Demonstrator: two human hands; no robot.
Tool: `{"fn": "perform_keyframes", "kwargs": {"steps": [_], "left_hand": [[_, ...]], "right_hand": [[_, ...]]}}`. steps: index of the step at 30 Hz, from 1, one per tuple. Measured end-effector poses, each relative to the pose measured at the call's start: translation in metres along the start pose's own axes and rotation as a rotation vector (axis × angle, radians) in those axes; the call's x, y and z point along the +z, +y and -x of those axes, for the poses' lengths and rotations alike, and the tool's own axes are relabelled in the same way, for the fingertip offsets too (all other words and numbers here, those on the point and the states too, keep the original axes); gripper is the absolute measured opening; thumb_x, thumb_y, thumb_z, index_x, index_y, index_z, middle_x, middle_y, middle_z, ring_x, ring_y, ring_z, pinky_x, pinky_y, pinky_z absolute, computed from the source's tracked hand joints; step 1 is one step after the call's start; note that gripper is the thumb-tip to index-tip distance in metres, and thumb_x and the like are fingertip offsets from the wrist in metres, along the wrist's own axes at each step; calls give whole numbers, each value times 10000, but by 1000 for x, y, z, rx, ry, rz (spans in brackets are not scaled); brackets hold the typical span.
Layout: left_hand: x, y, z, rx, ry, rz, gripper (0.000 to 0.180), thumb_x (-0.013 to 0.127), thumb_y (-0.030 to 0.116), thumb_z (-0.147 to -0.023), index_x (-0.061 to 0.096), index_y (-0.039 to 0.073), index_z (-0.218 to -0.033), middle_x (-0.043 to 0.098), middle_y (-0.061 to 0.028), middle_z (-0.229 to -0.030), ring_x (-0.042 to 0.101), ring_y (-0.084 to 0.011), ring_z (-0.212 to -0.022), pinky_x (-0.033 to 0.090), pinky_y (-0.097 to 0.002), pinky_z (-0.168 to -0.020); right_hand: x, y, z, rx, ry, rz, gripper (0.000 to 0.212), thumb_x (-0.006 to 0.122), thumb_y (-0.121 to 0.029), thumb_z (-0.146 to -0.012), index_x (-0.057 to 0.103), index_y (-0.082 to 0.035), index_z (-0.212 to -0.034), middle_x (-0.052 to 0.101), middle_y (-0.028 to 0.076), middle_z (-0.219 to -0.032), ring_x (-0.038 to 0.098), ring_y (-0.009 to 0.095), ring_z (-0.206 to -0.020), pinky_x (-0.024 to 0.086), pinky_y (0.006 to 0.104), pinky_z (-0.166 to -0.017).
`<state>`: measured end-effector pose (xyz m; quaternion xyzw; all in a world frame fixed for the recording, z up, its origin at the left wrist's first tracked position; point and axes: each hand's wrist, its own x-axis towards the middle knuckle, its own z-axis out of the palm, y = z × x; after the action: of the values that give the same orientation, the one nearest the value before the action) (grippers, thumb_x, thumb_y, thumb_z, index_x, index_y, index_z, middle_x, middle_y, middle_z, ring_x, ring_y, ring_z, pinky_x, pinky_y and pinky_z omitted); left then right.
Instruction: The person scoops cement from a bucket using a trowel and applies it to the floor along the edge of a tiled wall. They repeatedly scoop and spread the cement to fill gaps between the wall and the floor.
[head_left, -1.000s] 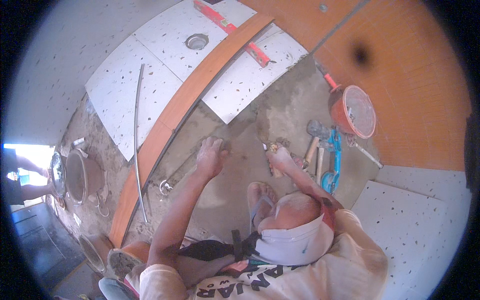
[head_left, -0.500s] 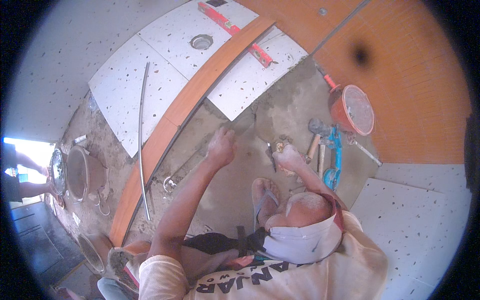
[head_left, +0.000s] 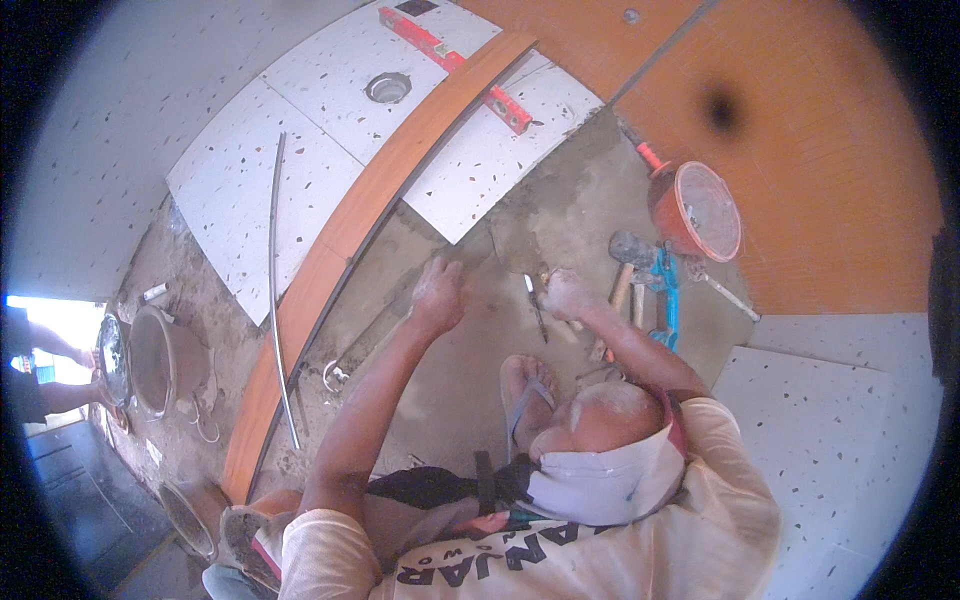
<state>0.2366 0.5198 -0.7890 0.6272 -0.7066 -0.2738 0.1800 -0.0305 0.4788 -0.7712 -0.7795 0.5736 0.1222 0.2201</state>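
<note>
My left hand (head_left: 440,297) is closed in a fist low over the wet mortar bed (head_left: 480,345), just nearer than the corner of a white speckled tile (head_left: 468,205). My right hand (head_left: 568,296) is closed too, across from it on the right. A small thing shows at its fingertips, too small to name; what the left fingers hold, if anything, is hidden. Between the hands, close to the right one, lies a slim dark tool with a pale tip (head_left: 534,305).
A long wooden board (head_left: 350,230) and a thin metal strip (head_left: 274,270) cross the tiles. A red spirit level (head_left: 420,40) lies beneath the board. At right are a mallet (head_left: 632,248), a blue tool (head_left: 670,300) and an orange bucket (head_left: 690,215). Another person's hands touch a basin (head_left: 115,355) at far left.
My right hand has moved slightly farther out, and the small thing at its fingers shows less. My left hand stays closed in nearly the same place. The view has shifted a little.
</note>
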Motion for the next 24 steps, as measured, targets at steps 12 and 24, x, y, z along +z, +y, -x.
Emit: {"fn": "perform_keyframes", "kwargs": {"steps": [12,24], "left_hand": [[6,14,-10,-1,-55,36,458,647,188,-859,551,18,-1272,519,-208,-1246,497,-380,-1196,438,-464,-1007],[14,10,-12,16,-54,20,491,661,189,-844,524,6,-1279,502,-201,-1267,474,-384,-1218,437,-471,-1013]], "right_hand": [[-19,83,-27,17,239,277,278,482,-166,-915,669,39,-900,688,222,-829,688,398,-773,559,497,-708],[-26,68,14,-15,133,213,339,633,-242,-788,650,57,-947,667,247,-835,668,409,-843,530,503,-730]]}}
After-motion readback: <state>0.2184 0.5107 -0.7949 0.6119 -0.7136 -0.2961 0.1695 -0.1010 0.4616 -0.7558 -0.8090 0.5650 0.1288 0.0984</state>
